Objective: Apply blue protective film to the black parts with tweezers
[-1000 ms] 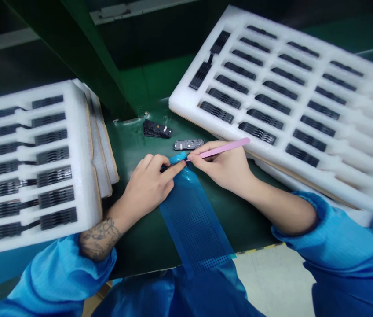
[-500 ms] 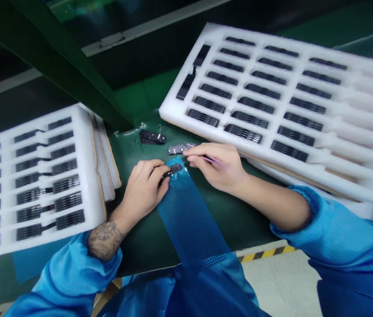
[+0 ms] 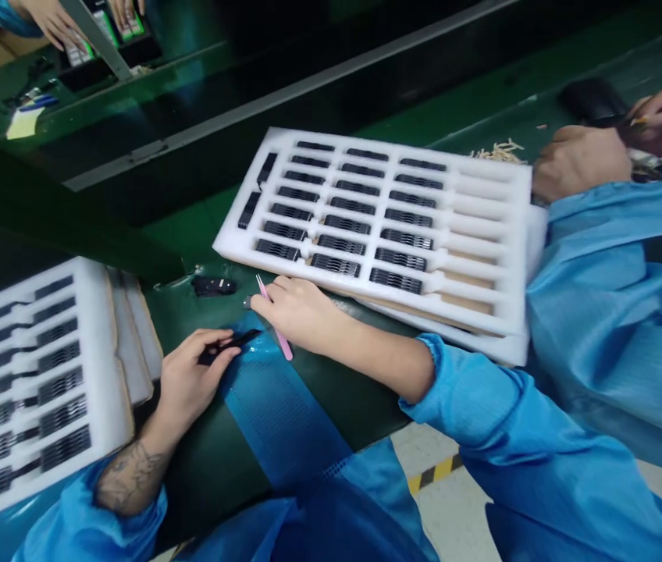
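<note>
My left hand (image 3: 187, 382) pinches a small black component (image 3: 229, 345) between fingers and thumb, just above a blue perforated film strip (image 3: 275, 406). My right hand (image 3: 296, 312) is shut on pink tweezers (image 3: 268, 306), whose tips point up and away past my fingers. A small grey part (image 3: 247, 301) shows by my right fingertips, partly hidden. Another black component (image 3: 212, 286) lies on the green mat (image 3: 190, 312) just beyond my left hand.
White foam trays (image 3: 366, 269) (image 3: 100, 375) with rows of black parts flank my hands. A co-worker's hands (image 3: 594, 156) work at the upper right, beside pale shavings (image 3: 498, 152). Another person's hands (image 3: 55, 19) show in the far top left corner.
The view has swung and tilted, bringing a co-worker into sight. The tweezers have turned in my right hand, and the black component in my left hand now points right.
</note>
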`<state>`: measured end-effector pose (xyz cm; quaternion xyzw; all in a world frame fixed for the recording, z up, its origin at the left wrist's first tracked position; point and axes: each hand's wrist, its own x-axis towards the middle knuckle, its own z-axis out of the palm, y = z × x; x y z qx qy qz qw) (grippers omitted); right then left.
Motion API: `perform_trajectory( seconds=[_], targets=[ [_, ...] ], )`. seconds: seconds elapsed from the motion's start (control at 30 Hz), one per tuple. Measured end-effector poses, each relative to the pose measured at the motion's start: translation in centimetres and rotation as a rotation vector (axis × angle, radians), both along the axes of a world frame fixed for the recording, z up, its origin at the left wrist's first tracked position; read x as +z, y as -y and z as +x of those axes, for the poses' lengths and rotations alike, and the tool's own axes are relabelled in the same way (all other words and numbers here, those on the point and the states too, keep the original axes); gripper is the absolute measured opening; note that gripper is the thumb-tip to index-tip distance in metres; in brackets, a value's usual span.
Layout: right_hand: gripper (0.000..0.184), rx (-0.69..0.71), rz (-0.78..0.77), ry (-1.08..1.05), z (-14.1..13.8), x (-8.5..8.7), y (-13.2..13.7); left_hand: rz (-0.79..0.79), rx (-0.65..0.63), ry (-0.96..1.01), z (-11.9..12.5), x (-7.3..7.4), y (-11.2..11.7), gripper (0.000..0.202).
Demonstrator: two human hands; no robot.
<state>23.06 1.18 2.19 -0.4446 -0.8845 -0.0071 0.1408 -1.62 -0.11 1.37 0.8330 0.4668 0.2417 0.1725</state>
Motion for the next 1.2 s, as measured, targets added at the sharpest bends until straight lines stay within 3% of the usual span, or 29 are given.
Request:
perform_trajectory(
  seconds=[0.1,0.3,0.6,0.67,0.77,0.9,1.03,1.2],
  targets=[
    [0.016,0.054,-0.033,-0.063,0.7,0.2,0.1,-0.045,0.047,0.006,0.3,0.3,0.1,0.024],
    [0.021,0.216,-0.077,-0.286,0.7,-1.3,-0.2,-0.053,-0.023,0.023,0.8,0.5,0.2,0.009],
    [0.016,0.327,-0.189,-0.517,0.9,-2.2,0.0,-0.021,0.011,-0.016,0.4,-0.7,0.4,0.027],
    [0.009,0.338,-0.242,-0.573,0.9,-1.9,0.1,-0.015,-0.001,-0.050,0.3,-0.4,0.5,0.033],
    [0.005,0.375,-0.332,-0.562,0.7,-1.0,0.4,0.022,-0.061,-0.092,0.2,0.0,0.6,0.027],
    [0.014,0.427,-0.441,-0.477,0.7,-0.3,-0.5,0.042,-0.051,-0.088,-0.2,-1.1,-0.4,0.034],
    [0.021,0.356,-0.375,-0.509,1.1,0.0,-0.7,-0.062,0.081,-0.137,-0.2,-2.0,-1.0,0.047],
    [0.022,0.384,-0.303,-0.574,0.7,-0.5,-0.3,-0.073,0.129,-0.168,0.1,-1.1,-1.0,0.062]
  ],
)
